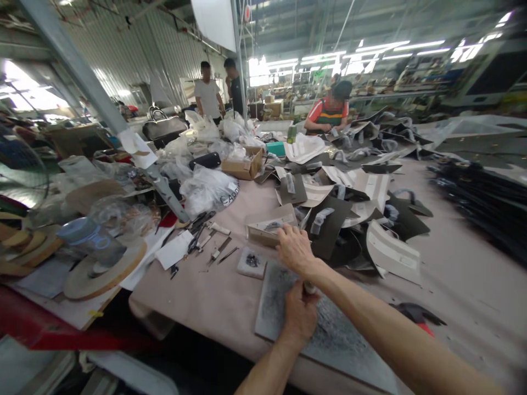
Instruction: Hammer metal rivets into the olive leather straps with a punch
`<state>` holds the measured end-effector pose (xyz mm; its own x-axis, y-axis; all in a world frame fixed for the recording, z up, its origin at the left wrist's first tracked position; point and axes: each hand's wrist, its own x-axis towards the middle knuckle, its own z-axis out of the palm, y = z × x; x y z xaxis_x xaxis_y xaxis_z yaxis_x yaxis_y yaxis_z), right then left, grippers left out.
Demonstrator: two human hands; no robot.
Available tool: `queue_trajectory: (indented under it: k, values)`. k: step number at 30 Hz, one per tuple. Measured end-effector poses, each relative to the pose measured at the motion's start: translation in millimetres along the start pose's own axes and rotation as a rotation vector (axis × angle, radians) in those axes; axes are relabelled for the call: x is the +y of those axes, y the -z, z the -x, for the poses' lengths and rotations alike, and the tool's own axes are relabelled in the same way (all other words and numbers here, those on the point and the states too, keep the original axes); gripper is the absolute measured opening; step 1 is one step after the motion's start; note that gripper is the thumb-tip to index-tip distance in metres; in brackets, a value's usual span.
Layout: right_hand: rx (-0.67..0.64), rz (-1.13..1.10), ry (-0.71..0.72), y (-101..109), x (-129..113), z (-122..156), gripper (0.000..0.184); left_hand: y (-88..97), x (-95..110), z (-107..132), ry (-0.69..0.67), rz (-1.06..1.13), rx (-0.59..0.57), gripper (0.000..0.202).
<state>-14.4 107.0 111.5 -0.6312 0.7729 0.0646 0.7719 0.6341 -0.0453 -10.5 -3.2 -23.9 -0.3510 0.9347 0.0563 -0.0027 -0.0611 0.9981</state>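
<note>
My left hand (302, 311) is closed around an upright tool with a pale round end (309, 287), over a grey work slab (267, 321). The lower part of that tool is hidden by my hand and forearm. Farther forward, my right hand (294, 247) has its fingers bent over the right end of a cream bag panel (261, 236). The panel rests tilted on the table, left of a pile of similar panels. Beside the slab sits a small pale block (251, 262) with dark little pieces on it.
Dark and cream bag panels (329, 225) with wrapped handles cover the table ahead. Red-handled pliers (418, 314) lie right of my forearm. Scissors (200, 227) and small tools lie left, near a tape roll (105, 269) and a metal post (164, 192). A co-worker (329, 112) sits across.
</note>
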Motion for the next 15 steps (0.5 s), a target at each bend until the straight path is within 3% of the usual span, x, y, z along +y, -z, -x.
queue_trajectory:
  k: [2, 6, 10, 13, 15]
  values:
    - [-0.070, 0.017, 0.020, -7.4, 8.1, -23.5, 0.032, -1.2, 2.4, 1.2, 0.027, -0.018, -0.011, 0.014]
    - [-0.152, 0.007, 0.097, -19.2, -4.7, -56.6, 0.026, -0.9, 2.4, 1.8, 0.053, -0.079, -0.026, 0.012]
    - [-0.177, -0.021, 0.117, -2.8, -7.3, -72.4, 0.024, 1.5, 2.2, -0.5, 0.055, -0.091, -0.037, 0.011]
    - [-0.123, -0.042, 0.081, 27.6, 18.0, -46.9, 0.028, 3.1, 3.1, -2.3, 0.039, -0.089, -0.052, 0.009]
    - [-0.010, -0.096, 0.061, 43.5, 41.5, -2.2, 0.034, 4.0, 2.3, -3.3, 0.043, -0.060, -0.036, 0.012]
